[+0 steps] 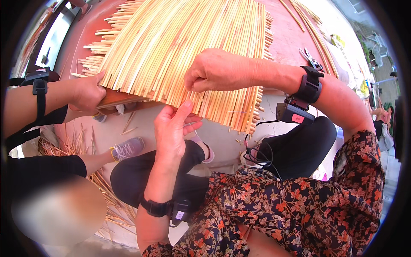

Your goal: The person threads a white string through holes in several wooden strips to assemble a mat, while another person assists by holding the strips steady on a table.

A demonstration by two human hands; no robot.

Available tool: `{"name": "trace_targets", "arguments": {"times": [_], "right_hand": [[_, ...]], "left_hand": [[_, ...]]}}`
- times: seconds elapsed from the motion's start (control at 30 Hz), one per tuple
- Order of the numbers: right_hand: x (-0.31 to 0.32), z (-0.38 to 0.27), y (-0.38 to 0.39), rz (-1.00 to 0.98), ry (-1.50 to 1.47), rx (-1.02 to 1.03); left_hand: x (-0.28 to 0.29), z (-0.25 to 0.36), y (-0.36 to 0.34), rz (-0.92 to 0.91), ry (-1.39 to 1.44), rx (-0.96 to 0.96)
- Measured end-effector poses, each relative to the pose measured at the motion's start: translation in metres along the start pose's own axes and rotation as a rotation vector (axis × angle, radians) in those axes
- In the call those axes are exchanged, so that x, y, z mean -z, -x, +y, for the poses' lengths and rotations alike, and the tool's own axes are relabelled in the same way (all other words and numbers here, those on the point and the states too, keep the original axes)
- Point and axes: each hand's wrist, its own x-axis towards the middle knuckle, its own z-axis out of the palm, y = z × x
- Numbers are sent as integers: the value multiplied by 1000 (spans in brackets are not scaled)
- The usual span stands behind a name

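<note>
A mat of pale yellow stalks [171,51], laid side by side, lies across the table with its near edge jutting over the front. My left hand [169,130] is at that near edge, thumb on top and fingers curled beneath, pinching it. Just above it, my right hand [209,75] is closed in a loose fist over the mat, fingertips pressed together close to the stalk ends. Whatever its fingers hold is hidden. A thin pale thread [237,112] crosses the stalks near the right corner.
At the left, a co-worker's hand [87,92] grips the mat's left corner. The reddish table [289,47] carries loose stalks [314,34] and a metal tool [311,60] on the right. Straw scraps [113,205] litter the floor by a co-worker's shoe [128,147]. A black cable [261,156] hangs near my knee.
</note>
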Motion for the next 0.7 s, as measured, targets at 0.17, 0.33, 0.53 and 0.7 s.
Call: {"name": "trace_targets", "arguments": {"times": [0.17,0.33,0.53,0.7], "right_hand": [[0,-2,-5,-35,-15,17],[2,-2,-9,-86,9,30],[3,-1,-11,-120,-7,49],[3,0,-14,-137,-26,69]], "left_hand": [[-1,2,2,6,4,6],[-1,1,2,3,13,15],[-1,2,5,16,21,-27],[0,2,4,14,11,-26]]}}
